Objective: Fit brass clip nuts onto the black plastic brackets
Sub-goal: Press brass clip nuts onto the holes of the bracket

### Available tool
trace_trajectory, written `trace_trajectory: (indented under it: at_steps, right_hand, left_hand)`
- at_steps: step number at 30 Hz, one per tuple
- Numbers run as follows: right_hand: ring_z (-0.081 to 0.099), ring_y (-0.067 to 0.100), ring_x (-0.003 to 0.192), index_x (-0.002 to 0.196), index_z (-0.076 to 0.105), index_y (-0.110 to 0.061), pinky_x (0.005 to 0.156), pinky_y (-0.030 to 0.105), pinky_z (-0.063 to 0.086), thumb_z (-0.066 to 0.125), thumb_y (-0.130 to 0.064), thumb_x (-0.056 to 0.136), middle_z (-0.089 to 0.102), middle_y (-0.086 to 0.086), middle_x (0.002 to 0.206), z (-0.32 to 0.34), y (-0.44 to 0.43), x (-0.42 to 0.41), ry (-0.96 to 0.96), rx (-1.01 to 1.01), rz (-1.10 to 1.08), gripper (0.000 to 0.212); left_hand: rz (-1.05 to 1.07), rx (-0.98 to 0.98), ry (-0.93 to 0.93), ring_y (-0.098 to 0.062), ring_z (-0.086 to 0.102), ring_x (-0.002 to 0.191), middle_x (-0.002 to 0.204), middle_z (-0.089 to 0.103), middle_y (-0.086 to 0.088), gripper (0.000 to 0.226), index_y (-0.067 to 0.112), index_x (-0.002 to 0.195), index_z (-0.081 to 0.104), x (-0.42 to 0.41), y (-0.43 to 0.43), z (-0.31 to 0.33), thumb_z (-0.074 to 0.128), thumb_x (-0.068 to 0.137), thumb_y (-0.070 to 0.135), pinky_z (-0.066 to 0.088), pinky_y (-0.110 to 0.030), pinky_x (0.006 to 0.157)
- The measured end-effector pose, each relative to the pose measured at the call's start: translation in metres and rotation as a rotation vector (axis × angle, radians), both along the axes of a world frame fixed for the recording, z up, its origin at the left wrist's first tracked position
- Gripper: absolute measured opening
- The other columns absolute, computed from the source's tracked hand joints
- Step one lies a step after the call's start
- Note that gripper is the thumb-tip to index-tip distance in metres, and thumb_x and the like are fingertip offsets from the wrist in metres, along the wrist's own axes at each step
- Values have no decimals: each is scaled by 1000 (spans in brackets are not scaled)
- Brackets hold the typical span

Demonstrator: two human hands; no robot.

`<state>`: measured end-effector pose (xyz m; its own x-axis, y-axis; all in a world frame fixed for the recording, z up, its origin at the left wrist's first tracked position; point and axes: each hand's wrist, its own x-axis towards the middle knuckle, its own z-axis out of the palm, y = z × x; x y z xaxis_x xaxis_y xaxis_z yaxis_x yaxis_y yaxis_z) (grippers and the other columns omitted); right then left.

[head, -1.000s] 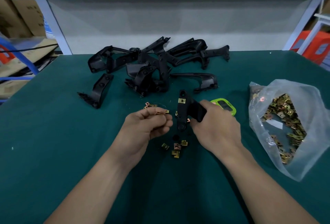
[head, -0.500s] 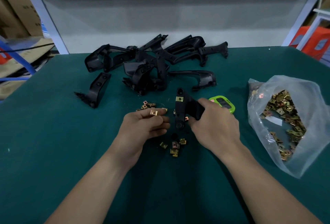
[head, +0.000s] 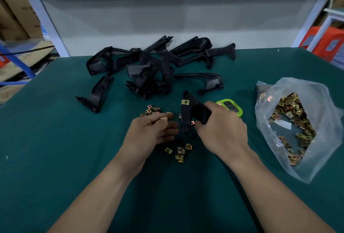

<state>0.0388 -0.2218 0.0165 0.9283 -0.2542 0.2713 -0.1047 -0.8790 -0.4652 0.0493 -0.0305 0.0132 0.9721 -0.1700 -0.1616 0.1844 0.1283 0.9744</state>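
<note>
My right hand grips a black plastic bracket at the table's middle; one brass clip nut sits fitted near the bracket's upper end. My left hand is just left of the bracket and pinches a single brass clip nut between thumb and forefinger. Loose clip nuts lie in a small cluster beyond my left hand and in another cluster between my wrists.
A heap of black brackets fills the back middle of the green table, with one separate bracket to its left. A clear plastic bag of clip nuts lies at the right. A green timer sits behind my right hand.
My left hand has shifted slightly right toward the bracket, and the clip nut now sits at its fingertips. My right hand keeps its grip on the bracket.
</note>
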Motion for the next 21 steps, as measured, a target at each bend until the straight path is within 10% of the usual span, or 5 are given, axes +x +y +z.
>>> trace_trajectory:
  at_steps: [9,21]
  right_hand:
    - [53,26,65,92,53,-32,56,31,32,68,-46,81,59,-9,72,1,0,-2,-12,-4,14,24]
    - [51,9,58,88,52,-31,49,23,26,69,-44,79,56,-13,64,2,5,-4,-46,4,114,24]
  left_hand:
    - [30,330,-183,-13,65,56,68,73,-5,25,33,82,80,-3,1,-2,63,100,31,50,-20,53]
    - [152,357,-215,-8,43,38,44,55,-3,54,14,60,67,-10,-8,5,54,103,44,36,-17,41]
